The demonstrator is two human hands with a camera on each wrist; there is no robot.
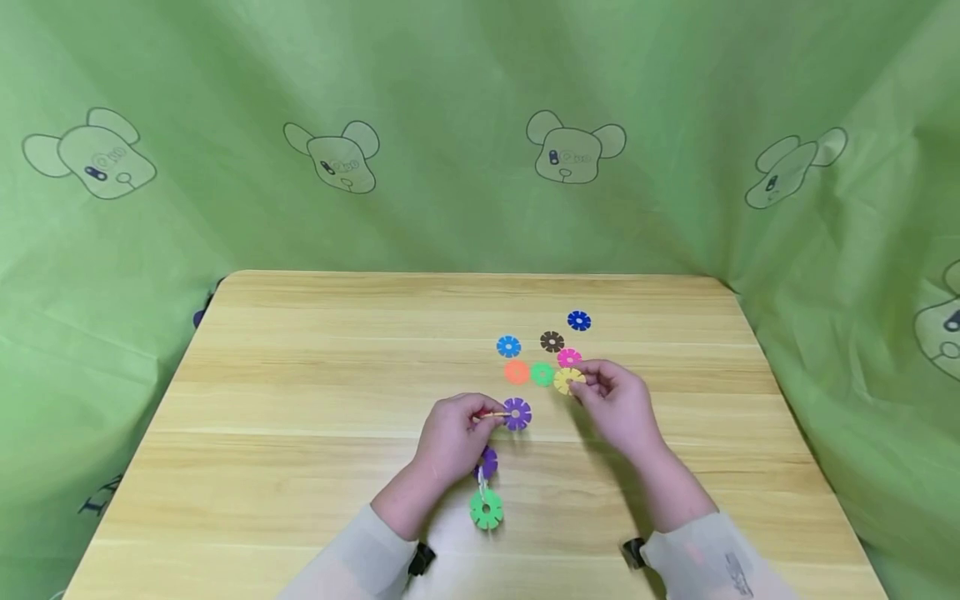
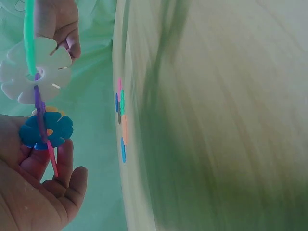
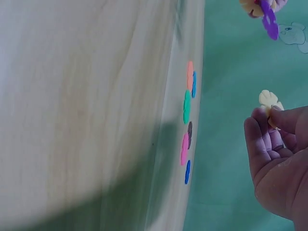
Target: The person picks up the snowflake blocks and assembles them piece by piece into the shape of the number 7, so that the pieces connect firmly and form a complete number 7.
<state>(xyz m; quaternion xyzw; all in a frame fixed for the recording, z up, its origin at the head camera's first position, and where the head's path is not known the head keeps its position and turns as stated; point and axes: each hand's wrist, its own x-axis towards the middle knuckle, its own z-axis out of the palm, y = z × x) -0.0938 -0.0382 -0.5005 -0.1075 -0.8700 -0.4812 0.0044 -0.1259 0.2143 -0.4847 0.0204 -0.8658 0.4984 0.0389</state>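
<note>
My left hand (image 1: 447, 439) grips a joined chain of slotted plastic flower discs above the table. A purple disc (image 1: 520, 414) sticks out past its fingertips on the right, and a green disc (image 1: 487, 510) hangs at the chain's near end. In the left wrist view, a white disc (image 2: 54, 72) and a blue disc (image 2: 57, 129) also belong to this chain; the fingers partly hide how the pieces join. Between thumb and fingers, my right hand (image 1: 621, 410) pinches a single yellow disc (image 1: 566, 381), held to the right of the chain and apart from it.
Loose discs lie on the wooden table (image 1: 300, 433) beyond the hands: orange (image 1: 516, 372), green (image 1: 542, 374), pink (image 1: 569, 357), brown (image 1: 552, 342), light blue (image 1: 508, 347) and dark blue (image 1: 579, 321). A green curtain (image 1: 450, 225) surrounds the table's far side.
</note>
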